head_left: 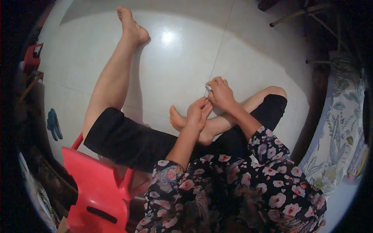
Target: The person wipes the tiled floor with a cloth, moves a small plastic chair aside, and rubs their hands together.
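Sitting on the pale tiled floor, the person pinches a small silvery metal object in the right hand; the left hand closes beside it above the bare foot. A red plastic stool stands nearby, left.

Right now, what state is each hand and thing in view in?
right hand: closed around a small silvery tool, at the toes
left hand: curled, resting on the right foot
small silvery tool: gripped; open or shut unclear
left leg: stretched out on the tiled floor
red plastic stool: standing, unoccupied
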The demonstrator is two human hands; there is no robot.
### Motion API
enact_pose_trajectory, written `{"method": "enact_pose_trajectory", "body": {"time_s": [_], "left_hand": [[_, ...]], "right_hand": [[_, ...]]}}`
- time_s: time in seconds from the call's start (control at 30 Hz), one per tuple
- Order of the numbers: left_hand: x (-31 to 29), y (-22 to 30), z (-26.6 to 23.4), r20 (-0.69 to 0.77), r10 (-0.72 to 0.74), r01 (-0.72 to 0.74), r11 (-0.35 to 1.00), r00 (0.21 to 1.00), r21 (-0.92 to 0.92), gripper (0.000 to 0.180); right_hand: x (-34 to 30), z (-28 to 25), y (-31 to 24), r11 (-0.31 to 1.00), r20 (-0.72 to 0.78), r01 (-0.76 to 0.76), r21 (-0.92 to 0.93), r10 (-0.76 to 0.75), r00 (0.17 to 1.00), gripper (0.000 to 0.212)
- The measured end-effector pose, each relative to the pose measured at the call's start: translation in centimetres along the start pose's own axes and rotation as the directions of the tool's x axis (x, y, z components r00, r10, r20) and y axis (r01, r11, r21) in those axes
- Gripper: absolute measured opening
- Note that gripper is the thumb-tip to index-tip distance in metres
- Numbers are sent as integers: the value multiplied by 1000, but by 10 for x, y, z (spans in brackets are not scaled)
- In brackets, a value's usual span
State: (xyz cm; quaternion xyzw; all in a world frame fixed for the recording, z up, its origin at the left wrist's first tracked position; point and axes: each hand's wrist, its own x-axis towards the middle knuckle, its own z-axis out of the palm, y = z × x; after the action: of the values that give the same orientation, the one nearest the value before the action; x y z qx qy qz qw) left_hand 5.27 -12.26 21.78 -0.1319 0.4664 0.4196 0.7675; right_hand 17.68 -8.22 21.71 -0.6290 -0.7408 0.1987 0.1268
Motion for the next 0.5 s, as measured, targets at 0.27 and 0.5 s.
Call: {"method": "enact_pose_trajectory", "body": {"time_s": [0.27, 0.5], "left_hand": [[-6, 5, 5, -116, -1, 30, 969, 993, 245, 23], [-5, 8, 3, -94, 40, -1, 922, 995, 388, 22]], "right_hand": [[4, -21, 12, 986, 246, 150, 77, -165, 955, 51], [-3, -13, -9, 982, 234, 159, -101, -132, 963, 44]]}}
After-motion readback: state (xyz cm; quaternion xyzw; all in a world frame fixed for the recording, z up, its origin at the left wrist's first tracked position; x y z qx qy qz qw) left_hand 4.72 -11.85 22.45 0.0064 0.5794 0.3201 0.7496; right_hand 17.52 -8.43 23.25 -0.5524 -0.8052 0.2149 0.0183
